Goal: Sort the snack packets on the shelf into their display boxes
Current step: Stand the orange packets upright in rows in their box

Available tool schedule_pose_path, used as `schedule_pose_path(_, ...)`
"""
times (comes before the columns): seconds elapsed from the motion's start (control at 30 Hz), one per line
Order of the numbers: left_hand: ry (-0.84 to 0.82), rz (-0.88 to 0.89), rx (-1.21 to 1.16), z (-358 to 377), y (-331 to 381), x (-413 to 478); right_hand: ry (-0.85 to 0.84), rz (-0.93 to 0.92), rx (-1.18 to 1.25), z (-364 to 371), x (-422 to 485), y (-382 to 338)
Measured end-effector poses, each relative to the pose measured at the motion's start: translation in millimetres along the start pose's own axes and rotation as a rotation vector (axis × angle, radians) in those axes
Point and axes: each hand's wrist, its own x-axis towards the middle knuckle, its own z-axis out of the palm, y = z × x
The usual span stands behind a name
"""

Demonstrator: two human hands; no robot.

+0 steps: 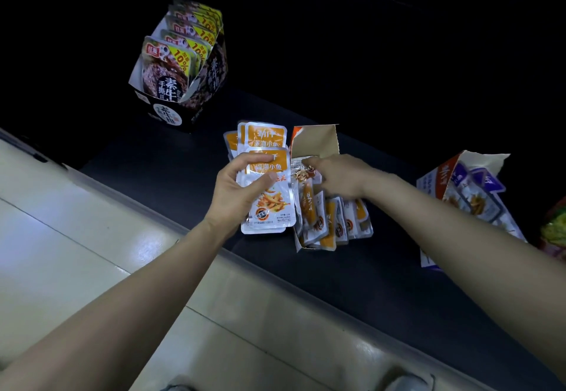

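Tiled floor [76,206] nearest; both hands over the dark shelf [183,164], working the orange packets.
Left hand [242,188] grips a small stack of orange packets [269,203], thumb across the front, just left of the torn orange box [315,142]. Right hand [340,176] is at that box, fingers curled on the tops of the upright packets [330,219]; can't tell if it pinches one. Loose packets [263,136] lie just beyond the left hand. Black box [180,84] far left, blue box [435,179] right.
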Motion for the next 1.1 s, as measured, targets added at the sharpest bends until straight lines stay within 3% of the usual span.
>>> schedule_pose_path(0.27, -0.016, 0.004, -0.012, -2.3, 3.2, -1.7, -0.047, 0.082, 0.39, 3.8, -24.9, -5.0)
schedule_pose_path(0.37, -0.002, 0.022, -0.004, -7.9, 5.5, -4.5, -0.209, 0.065, 0.606, -3.3, -37.9, 1.8)
schedule_pose_path(0.43, -0.011, 0.019, -0.001, -9.6, 8.4, -6.1, -0.274, 0.024, 0.521, -11.3, -41.1, 7.7)
schedule_pose_path(0.57, -0.044, 0.02, 0.017, -8.9, 12.5, -6.9, 0.096, -0.022, 0.286, -14.7, -25.7, 2.4)
schedule_pose_path(0.67, -0.053, 0.027, 0.029, -7.4, 12.7, -7.8, 0.028, 0.031, 0.126, 0.3, -12.9, -6.7)
schedule_pose_path(0.93, -0.069, 0.029, 0.025, -6.6, 11.1, -6.7, 0.077, 0.115, -0.202, 32.0, -4.5, -19.6)
schedule_pose_path(1.1, -0.094, 0.027, 0.015, -3.2, 11.9, -3.9, 0.072, 0.137, -0.038, 25.0, -22.4, -18.3)
